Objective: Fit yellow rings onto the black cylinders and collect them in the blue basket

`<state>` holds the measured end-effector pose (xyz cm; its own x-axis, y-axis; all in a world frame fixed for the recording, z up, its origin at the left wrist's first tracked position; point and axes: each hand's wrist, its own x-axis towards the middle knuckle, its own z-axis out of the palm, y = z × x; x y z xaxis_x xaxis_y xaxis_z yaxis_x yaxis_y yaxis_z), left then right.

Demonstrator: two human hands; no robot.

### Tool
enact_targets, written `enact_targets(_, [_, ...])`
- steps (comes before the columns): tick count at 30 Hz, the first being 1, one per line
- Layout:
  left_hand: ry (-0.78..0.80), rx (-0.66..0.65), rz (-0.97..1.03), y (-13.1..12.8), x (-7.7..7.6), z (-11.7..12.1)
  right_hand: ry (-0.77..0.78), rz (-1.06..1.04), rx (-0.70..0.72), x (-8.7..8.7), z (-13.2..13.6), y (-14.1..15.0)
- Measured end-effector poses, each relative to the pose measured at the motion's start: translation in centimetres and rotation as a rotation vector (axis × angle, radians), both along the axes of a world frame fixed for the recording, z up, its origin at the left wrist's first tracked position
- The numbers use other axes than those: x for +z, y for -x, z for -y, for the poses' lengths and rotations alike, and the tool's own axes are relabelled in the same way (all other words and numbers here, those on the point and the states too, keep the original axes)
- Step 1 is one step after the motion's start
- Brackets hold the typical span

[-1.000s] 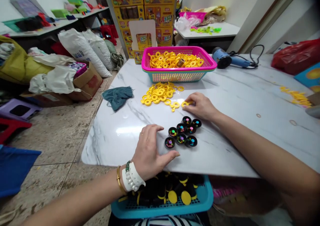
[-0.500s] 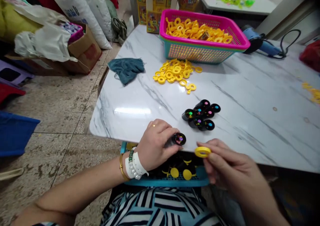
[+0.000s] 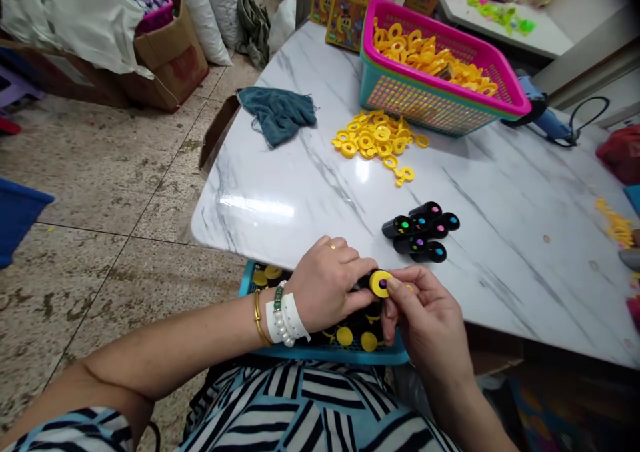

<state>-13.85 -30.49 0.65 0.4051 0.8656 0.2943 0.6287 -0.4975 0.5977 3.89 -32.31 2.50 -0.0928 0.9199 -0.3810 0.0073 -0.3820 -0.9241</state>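
My left hand (image 3: pixel 333 285) is closed around a black tube (image 3: pixel 363 281), mostly covered by the fingers. Over the tube's end sits a yellow ring cap (image 3: pixel 382 283), a purple spot showing through its hole. My right hand (image 3: pixel 425 305) pinches that cap, its thumb pressing on the face. Just beyond my hands, several black tubes (image 3: pixel 415 244) stand in a cluster, coloured tips visible inside. Farther back lies a loose pile of yellow ring caps (image 3: pixel 375 134). Below the table edge, a blue basket (image 3: pixel 320 353) holds black tubes with yellow caps.
A pink basket (image 3: pixel 515 105) full of yellow caps is nested in a teal one at the back. A dark teal cloth (image 3: pixel 280 113) lies at the left table edge. Printed boxes (image 3: pixel 345 22) stand behind. A blue power tool (image 3: pixel 547 115) rests at the right.
My right hand has brought the yellow ring cap leftward onto the end of the tube in my left hand. The camera view has shifted and turned slightly.
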Motion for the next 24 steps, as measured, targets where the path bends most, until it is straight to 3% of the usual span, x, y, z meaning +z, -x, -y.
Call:
enact_targets(5, [-0.009,-0.012,-0.018,0.0,-0.1,-0.1,-0.083,0.084,-0.033,0.3,-0.2,-0.1])
enact_targets(16, [-0.037,0.016,-0.022,-0.1,-0.2,0.0,0.079,0.041,-0.04,0.7,-0.3,-0.1])
enact_targets(24, [-0.036,0.008,-0.02,-0.1,-0.3,0.0,0.1,-0.021,-0.026,1.1,0.4,-0.8])
